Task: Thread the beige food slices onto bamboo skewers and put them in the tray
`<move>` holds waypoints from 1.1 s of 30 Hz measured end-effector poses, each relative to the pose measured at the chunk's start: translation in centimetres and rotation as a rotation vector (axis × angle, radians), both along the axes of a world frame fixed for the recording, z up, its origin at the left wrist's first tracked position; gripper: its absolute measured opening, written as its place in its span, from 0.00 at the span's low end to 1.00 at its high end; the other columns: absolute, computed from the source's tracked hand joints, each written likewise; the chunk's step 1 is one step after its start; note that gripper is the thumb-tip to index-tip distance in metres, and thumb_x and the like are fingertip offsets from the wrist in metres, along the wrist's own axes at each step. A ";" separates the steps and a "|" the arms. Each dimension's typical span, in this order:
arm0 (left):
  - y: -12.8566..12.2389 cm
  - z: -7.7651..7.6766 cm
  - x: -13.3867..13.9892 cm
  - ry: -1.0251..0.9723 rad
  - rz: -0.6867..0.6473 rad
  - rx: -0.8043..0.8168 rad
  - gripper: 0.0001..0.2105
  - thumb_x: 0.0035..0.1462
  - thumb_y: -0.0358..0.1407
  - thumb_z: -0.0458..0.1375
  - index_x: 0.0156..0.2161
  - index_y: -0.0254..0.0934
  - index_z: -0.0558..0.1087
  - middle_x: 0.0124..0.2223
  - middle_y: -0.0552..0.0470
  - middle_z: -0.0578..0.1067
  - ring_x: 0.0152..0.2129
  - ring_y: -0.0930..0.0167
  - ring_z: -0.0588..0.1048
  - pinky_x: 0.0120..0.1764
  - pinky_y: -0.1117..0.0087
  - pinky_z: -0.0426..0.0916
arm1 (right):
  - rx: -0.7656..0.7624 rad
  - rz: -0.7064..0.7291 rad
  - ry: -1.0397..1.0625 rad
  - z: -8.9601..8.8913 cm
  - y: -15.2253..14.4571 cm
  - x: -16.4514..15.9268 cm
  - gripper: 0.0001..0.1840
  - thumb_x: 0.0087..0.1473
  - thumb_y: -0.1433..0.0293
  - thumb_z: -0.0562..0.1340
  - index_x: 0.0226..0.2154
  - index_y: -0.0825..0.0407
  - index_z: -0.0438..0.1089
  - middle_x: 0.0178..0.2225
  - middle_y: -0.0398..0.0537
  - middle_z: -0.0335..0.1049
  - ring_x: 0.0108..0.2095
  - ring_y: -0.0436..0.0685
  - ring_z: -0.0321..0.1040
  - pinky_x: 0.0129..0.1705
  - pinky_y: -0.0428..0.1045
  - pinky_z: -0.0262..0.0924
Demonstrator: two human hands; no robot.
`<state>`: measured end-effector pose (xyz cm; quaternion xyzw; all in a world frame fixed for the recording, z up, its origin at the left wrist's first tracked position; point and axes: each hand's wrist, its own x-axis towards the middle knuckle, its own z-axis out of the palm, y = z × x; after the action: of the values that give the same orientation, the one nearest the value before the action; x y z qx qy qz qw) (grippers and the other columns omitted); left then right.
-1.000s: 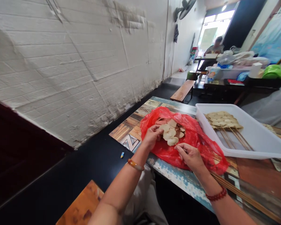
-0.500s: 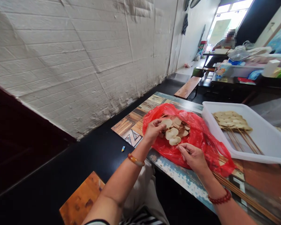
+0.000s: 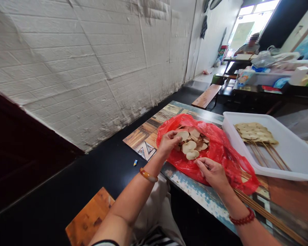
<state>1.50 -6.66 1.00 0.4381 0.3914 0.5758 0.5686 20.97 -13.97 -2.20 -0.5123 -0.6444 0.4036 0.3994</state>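
My left hand (image 3: 171, 139) pinches a thin, pale round slice (image 3: 182, 136) over the open red plastic bag (image 3: 220, 150). Between the fingertips of my right hand (image 3: 210, 171) is a thin skewer (image 3: 195, 159), mostly hidden by the hand. Pale slices (image 3: 192, 154) are threaded on it, in line towards the slice at my left hand. Whether the skewer tip touches that slice I cannot make out. Loose slices (image 3: 195, 132) fill the bag behind my hands. Long bare skewers (image 3: 269, 213) lie on the table beside my right forearm.
A white plastic tub (image 3: 297, 167) at the right holds a pile of skewered slices (image 3: 256, 132). The patterned table (image 3: 146, 135) ends near my lap. A wooden stool (image 3: 89, 218) stands at lower left, a bench (image 3: 206, 95) beyond the table. Another person (image 3: 246, 50) sits far back.
The view has shifted very slightly. My hands, the slices and the skewer keep almost the same positions.
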 end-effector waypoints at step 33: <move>-0.8 1.1 0.7 0.218 -0.033 -0.027 0.11 0.42 0.35 0.63 0.32 0.33 0.72 0.24 0.57 0.71 0.16 0.79 0.65 0.19 0.78 0.58 | 0.031 -0.002 -0.061 0.0 0.2 0.0 0.18 0.57 0.57 0.56 0.31 0.55 0.72 0.15 0.37 0.58 0.17 0.48 0.56 0.21 0.44 0.52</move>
<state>2.22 -7.42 2.09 0.4967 0.4514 0.5099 0.5381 21.01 -13.80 -2.18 -0.5185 -0.6620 0.3774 0.3878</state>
